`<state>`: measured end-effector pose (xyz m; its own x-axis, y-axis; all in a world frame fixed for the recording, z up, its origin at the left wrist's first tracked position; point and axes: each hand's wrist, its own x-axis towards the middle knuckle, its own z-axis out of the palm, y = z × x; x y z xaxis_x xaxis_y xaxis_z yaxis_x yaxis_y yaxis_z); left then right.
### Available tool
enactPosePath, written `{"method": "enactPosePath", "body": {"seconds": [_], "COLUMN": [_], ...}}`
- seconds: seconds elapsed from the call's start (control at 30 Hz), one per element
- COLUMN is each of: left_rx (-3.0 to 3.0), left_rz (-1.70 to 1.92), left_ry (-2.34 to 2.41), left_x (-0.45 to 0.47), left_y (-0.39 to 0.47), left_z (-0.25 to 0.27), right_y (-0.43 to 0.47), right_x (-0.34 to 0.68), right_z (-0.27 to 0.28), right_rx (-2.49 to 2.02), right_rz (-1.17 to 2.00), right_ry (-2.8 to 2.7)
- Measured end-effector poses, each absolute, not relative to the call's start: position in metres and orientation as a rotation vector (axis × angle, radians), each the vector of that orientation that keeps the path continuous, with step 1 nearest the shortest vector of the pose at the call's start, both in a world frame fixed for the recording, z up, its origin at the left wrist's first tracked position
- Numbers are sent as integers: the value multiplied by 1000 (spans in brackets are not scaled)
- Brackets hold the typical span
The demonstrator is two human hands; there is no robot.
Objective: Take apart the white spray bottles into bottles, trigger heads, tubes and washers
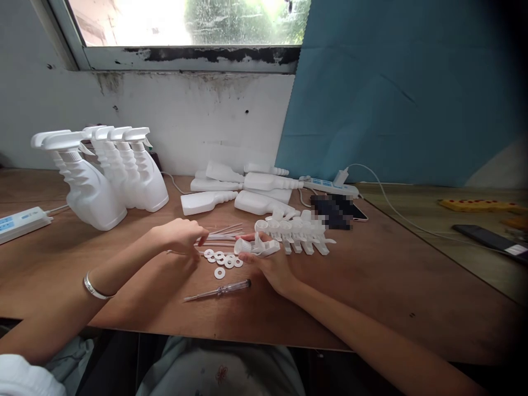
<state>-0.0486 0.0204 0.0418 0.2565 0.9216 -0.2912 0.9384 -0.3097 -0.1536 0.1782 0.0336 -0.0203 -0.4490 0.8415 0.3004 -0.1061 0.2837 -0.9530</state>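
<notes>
My right hand (274,264) grips a white spray trigger head (256,246), its round collar turned to the left. Fingers curled downward, my left hand (183,235) pinches at the near ends of a bundle of thin white plastic tubes (225,236); its fingertips are partly hidden. Just in front of the tubes lie several flat white ring washers (220,273). Nearer to me rests a clear-handled screwdriver (220,290). More spray trigger heads (295,228) are lined up in rows to the right of my right hand.
Several white spray bottles (97,192) with heads on stand at the left. Bottles without heads (206,202) lie on their sides at the back. Power strips (332,187) sit at the back right and far left (22,223). A dark phone (490,239) lies at right.
</notes>
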Motion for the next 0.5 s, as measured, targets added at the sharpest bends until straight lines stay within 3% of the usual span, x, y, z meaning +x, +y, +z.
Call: {"method": "enactPosePath", "body": {"seconds": [0.5], "left_rx": [2536], "left_rz": [-376], "left_ry": [1857], "left_x": [-56], "left_y": [26], "left_z": [30], "right_y": [33], "right_x": [179], "right_z": [-19], "right_rx": [-693], "right_rz": [1355], "right_ry": [-1622]}}
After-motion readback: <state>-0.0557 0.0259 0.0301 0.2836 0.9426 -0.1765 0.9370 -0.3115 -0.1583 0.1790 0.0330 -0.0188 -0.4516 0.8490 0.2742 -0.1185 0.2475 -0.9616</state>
